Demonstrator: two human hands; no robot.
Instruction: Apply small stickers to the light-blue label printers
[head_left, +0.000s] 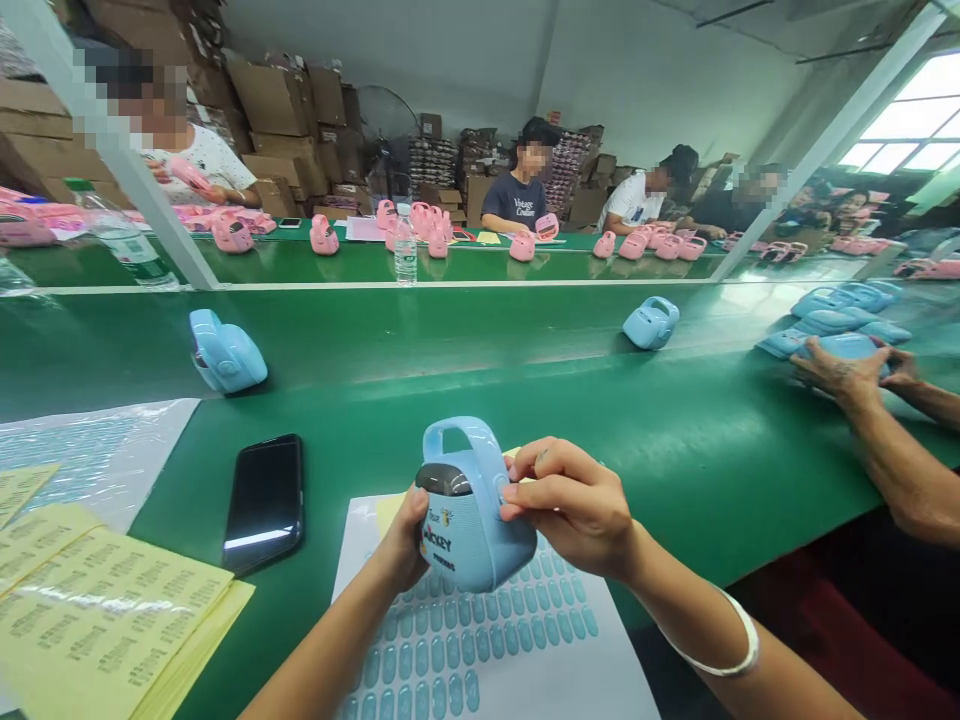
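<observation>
A light blue handled case with a dark window and printed lettering is tilted above a white sheet bearing rows of small blue oval stickers. My left hand is wrapped round the case's left side and underside. At the base of its handle, on the right side, my right hand presses with closed fingertips; whether something small is between them is hidden. A yellow paper edge shows behind the case.
A black phone, yellow label sheets and a clear plastic bag lie left. Blue cases stand back left and back right. Another person's hands hold a blue case at right. People sit behind a white rail.
</observation>
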